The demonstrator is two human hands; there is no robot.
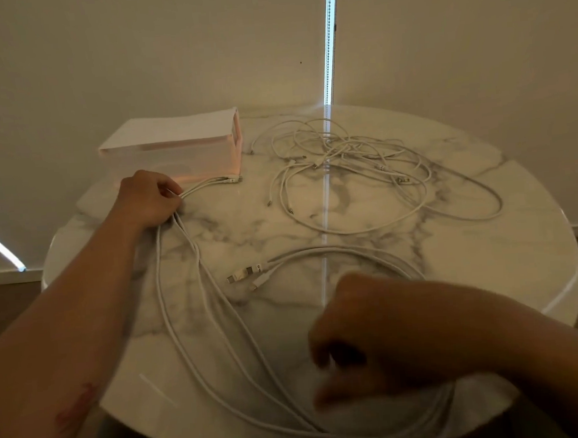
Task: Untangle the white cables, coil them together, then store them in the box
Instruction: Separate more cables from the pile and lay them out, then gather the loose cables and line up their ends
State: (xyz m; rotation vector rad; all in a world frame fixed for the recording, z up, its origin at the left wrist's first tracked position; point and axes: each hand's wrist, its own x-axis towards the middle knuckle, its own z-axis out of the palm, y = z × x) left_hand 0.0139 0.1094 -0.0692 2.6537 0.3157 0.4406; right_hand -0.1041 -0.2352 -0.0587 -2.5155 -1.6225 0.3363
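The left hand [149, 197] at nine o'clock pinches the straightened cables [200, 262] near their plugs, beside the box [173, 148] at eleven. The right hand [374, 336] at five is curled and blurred, grip unclear. The tangled cables [345, 167] lie at one: probably light and floppy, best taken near a plug.

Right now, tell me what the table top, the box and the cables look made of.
Table top: marble or a marble-look surface, white with grey veins, polished, since it mirrors the bright strip of light. Box: likely translucent frosted plastic, as a pinkish glow shows through its walls. White cables: flexible plastic or rubber sheath, matte, with metal plug tips; they bend in loose loops.
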